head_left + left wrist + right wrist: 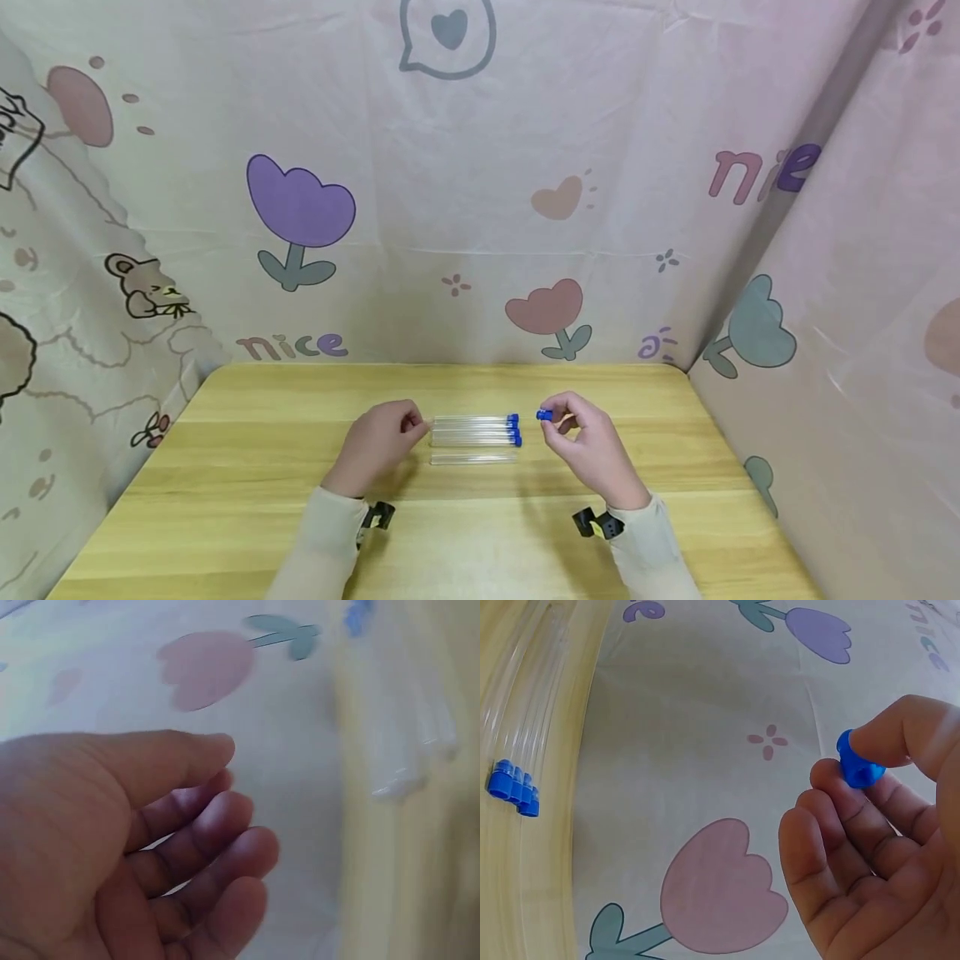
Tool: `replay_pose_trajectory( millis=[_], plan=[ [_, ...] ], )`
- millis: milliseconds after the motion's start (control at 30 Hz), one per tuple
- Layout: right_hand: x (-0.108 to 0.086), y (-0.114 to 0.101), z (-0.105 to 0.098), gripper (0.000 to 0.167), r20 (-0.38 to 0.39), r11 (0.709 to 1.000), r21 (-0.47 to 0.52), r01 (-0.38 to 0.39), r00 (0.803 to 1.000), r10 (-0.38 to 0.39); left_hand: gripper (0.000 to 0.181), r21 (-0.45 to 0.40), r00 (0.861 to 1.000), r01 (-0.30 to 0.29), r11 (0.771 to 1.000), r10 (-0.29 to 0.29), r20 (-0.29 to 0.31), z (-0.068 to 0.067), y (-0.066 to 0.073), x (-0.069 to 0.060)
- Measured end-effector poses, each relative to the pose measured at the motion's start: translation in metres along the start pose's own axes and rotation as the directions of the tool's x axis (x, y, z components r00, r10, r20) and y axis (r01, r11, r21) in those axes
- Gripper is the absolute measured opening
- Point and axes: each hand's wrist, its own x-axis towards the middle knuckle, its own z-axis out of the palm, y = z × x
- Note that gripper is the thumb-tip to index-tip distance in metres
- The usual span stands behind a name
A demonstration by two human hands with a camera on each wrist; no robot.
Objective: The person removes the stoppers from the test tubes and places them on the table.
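Observation:
Between thumb and fingertips my right hand (592, 443) pinches a small blue cap (862, 766), held to the right of the tubes. Several clear glass test tubes (472, 432) lie side by side on the table, their blue caps (514, 429) pointing right. One uncapped tube (474, 459) lies parallel, a little nearer to me. My left hand (378, 440) is beside the left ends of the tubes. Its fingers (225, 825) are loosely bent with nothing between them in the left wrist view, where the tubes (397, 750) look blurred.
The wooden table (247, 467) reaches back to a patterned curtain (420, 208), which also hangs along both sides. A black strap-on camera sits at each wrist.

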Motion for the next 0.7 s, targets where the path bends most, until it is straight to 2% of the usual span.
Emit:
replay_pose_trajectory(
  millis=[100,267,433,700],
  plan=[
    [0.001,0.001,0.000,0.024,-0.002,1.000,-0.025,-0.006,1.000,0.006,0.016,0.019,1.000,-0.007,1.000,0.007,0.006,-0.013,0.000,-0.005],
    [0.002,0.003,-0.001,0.017,0.004,0.998,-0.037,-0.051,0.999,0.051,0.014,0.032,1.000,-0.010,0.999,0.010,0.011,-0.021,-0.002,-0.008],
    [0.003,0.004,0.000,0.011,0.046,0.996,0.006,-0.093,0.995,0.092,0.014,0.018,0.999,0.004,1.000,-0.004,0.032,-0.024,-0.003,-0.008],
    [0.003,0.011,0.001,0.017,0.015,0.993,-0.041,-0.107,0.994,0.108,0.014,0.008,0.999,0.022,1.000,-0.023,0.034,-0.023,-0.006,-0.007]
  ],
)
